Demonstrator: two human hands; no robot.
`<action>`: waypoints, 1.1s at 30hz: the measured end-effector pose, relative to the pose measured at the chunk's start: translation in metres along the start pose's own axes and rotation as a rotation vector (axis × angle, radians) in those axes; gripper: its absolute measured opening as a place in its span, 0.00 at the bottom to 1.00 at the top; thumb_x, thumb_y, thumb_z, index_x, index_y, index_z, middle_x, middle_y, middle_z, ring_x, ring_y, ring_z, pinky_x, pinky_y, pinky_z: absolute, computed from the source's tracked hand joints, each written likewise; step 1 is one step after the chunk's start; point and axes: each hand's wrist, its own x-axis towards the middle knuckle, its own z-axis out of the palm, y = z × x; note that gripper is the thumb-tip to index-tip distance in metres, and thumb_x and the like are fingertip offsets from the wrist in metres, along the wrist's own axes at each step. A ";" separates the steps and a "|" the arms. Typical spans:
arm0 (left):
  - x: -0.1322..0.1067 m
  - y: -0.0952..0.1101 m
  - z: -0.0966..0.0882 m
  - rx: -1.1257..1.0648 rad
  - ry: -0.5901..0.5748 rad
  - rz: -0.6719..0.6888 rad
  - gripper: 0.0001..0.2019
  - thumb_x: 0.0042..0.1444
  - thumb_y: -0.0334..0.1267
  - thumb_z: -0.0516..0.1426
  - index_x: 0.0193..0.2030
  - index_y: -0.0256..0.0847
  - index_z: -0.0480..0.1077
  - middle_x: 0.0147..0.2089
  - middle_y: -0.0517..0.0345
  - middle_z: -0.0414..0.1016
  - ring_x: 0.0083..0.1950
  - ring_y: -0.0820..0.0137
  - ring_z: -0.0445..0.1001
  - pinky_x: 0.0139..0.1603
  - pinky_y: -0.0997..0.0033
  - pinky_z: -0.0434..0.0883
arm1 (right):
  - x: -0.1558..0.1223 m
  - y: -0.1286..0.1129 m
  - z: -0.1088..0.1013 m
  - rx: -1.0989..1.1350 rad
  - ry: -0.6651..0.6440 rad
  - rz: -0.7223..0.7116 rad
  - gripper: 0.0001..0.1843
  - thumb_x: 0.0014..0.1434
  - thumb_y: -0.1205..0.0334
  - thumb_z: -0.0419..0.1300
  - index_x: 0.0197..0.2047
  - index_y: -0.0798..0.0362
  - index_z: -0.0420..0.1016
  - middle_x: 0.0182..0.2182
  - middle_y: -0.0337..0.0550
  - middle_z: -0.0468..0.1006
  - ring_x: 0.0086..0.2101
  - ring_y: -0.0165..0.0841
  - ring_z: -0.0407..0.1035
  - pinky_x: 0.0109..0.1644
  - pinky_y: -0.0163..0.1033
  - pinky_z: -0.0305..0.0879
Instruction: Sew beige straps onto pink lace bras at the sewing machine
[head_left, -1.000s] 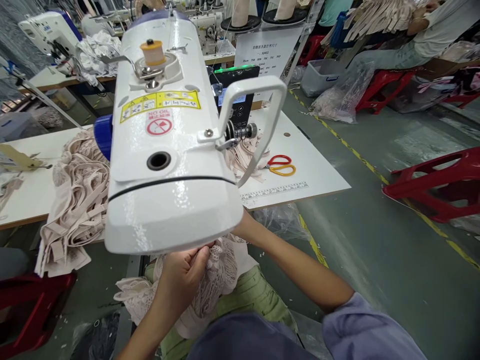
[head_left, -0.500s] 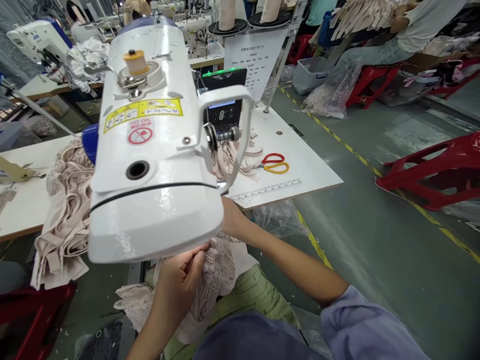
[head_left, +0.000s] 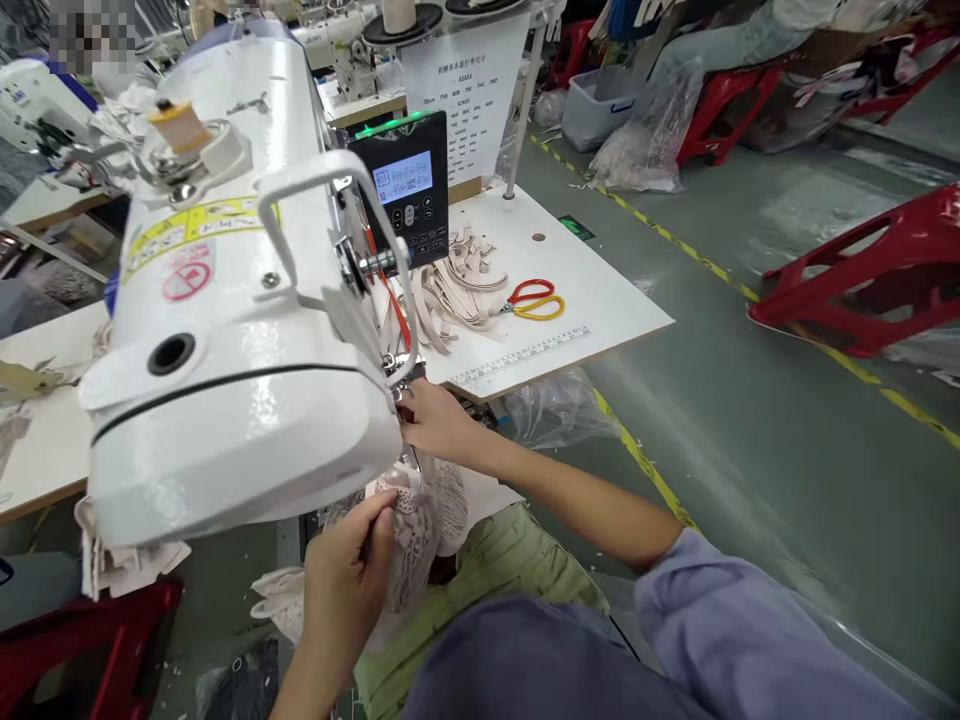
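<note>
A beige lace garment [head_left: 416, 540] hangs under the head of a white sewing machine [head_left: 247, 440] and down over my lap. My left hand [head_left: 349, 560] pinches its upper edge between thumb and forefinger, just below the machine head. Close to the needle area, my right hand [head_left: 435, 420] reaches in from the right; its fingertips are hidden behind the machine parts, so I cannot tell what they hold. More of the beige fabric [head_left: 281, 600] droops to the left of my left forearm.
On the white table lie red-and-yellow-handled scissors [head_left: 536, 300], beige strips [head_left: 457, 290] and a printed ruler [head_left: 525, 355]. A control panel [head_left: 405, 190] stands behind them. Red stools [head_left: 870, 270] are to the right and lower left. A grey bin [head_left: 600, 105] sits farther back.
My view has shifted, so the machine appears farther left and the lit panel screen shows more. My right hand appears slightly farther left and higher; my left hand still pinches the lace.
</note>
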 end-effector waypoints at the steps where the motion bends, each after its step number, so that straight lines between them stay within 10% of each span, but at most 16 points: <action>1: -0.001 0.000 0.001 0.015 0.003 0.018 0.12 0.65 0.39 0.53 0.48 0.46 0.77 0.42 0.62 0.84 0.37 0.70 0.82 0.34 0.79 0.74 | 0.000 0.002 0.001 -0.004 0.007 -0.014 0.05 0.58 0.66 0.60 0.39 0.53 0.76 0.43 0.44 0.73 0.40 0.34 0.69 0.43 0.36 0.63; 18: -0.001 0.012 0.015 0.141 0.012 0.144 0.13 0.65 0.38 0.52 0.50 0.43 0.76 0.38 0.58 0.84 0.32 0.69 0.81 0.30 0.75 0.70 | -0.006 0.012 0.000 0.068 0.075 -0.089 0.01 0.60 0.66 0.58 0.36 0.53 0.71 0.43 0.42 0.70 0.43 0.33 0.68 0.44 0.36 0.61; 26: -0.004 0.011 0.019 0.084 0.065 -0.010 0.17 0.65 0.41 0.53 0.58 0.42 0.72 0.27 0.62 0.79 0.21 0.74 0.73 0.23 0.77 0.64 | -0.007 0.011 -0.002 0.100 0.073 -0.062 0.02 0.59 0.68 0.57 0.34 0.53 0.69 0.40 0.41 0.69 0.39 0.32 0.65 0.42 0.36 0.61; 33: -0.005 0.005 0.021 -0.056 0.106 -0.116 0.16 0.65 0.41 0.52 0.55 0.42 0.74 0.42 0.54 0.83 0.27 0.71 0.78 0.26 0.76 0.69 | -0.010 0.004 -0.006 0.121 0.042 -0.047 0.04 0.60 0.68 0.57 0.32 0.53 0.69 0.40 0.42 0.69 0.39 0.32 0.66 0.42 0.36 0.61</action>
